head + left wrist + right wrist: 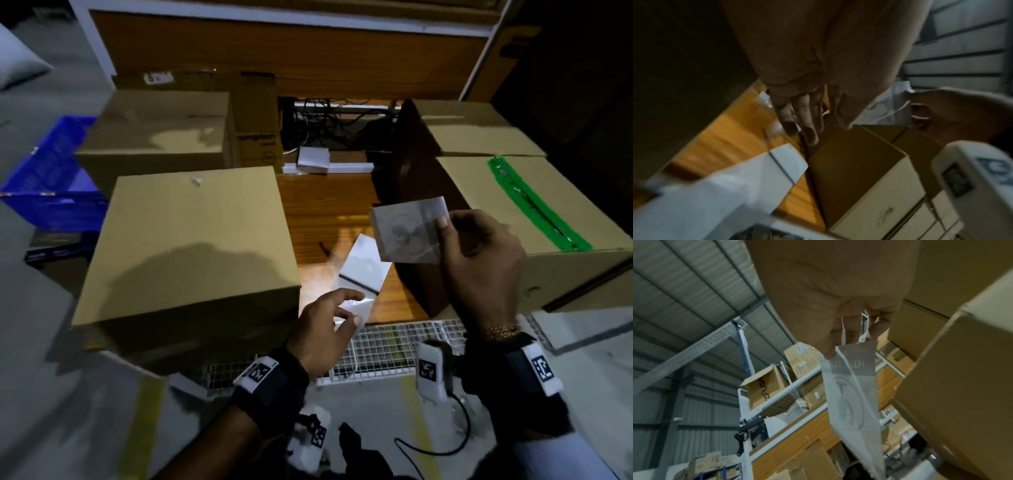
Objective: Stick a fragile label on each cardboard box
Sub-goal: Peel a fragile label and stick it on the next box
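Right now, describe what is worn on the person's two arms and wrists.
Each forearm carries a dark wrist strap, left and right, bearing white blocks printed with black square marker codes. A white camera unit with a thin black cable hangs at the right wrist, beside a beaded bracelet. A pale sleeve covers the right forearm.

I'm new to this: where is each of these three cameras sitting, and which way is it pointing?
Head: worn on the head, looking down at boxes on a wooden shelf; both forearms show, the left hand pinching a backing strip, the right hand pinching a fragile label.
Left wrist: looks along the left fingers toward the shelf and a box; the right hand appears too.
Right wrist: points upward past the right fingers at the roof and racks.
Shared: the label shows in all three views.
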Demonstrator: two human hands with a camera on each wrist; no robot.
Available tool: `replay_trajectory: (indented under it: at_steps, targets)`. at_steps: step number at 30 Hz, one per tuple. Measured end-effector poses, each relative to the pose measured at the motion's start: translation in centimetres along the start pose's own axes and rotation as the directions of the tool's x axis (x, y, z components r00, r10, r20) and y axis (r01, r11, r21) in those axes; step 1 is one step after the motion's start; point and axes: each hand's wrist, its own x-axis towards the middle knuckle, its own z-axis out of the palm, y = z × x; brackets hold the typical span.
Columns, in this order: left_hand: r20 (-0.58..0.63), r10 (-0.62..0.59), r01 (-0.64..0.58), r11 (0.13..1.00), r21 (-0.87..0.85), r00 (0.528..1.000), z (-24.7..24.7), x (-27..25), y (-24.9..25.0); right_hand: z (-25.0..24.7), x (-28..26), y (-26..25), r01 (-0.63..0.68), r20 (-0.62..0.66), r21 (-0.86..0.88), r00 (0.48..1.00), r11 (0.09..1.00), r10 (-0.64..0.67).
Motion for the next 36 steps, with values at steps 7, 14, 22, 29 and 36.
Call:
replay_trajectory:
  at_steps: [7, 14, 22, 29, 36]
  targets:
    - [-0.047, 0.234, -0.235, 0.972, -0.021, 0.971, -9.3, -5.0, 6.8, -0.4, -1.7, -6.9, 0.079, -0.114, 0.127, 0.991, 0.989, -0.064]
    - [-0.217, 0.321, -0.311, 0.947, 0.082, 0.922, -21.7, -9.7, 8.1, 2.1, -4.4, -16.3, 0.288, -0.262, 0.127, 0.932, 0.949, -0.248]
    - [-0.304, 0.119, -0.139, 0.989, -0.046, 0.945, -34.2, -7.3, -1.5, 8.6, -7.7, -22.0, 0.474, -0.089, 0.073, 0.879, 0.878, -0.468]
    - [-0.207, 0.22, -0.181, 0.965, 0.192, 0.953, -34.6, -2.5, -6.5, 13.1, -11.0, -22.7, 0.441, 0.124, 0.067, 0.886, 0.895, -0.446]
    - [-0.168, 0.256, -0.181, 0.912, 0.368, 0.952, -30.9, -2.3, -8.1, 14.5, -13.0, -22.2, 0.385, 0.154, 0.043, 0.909, 0.922, -0.387]
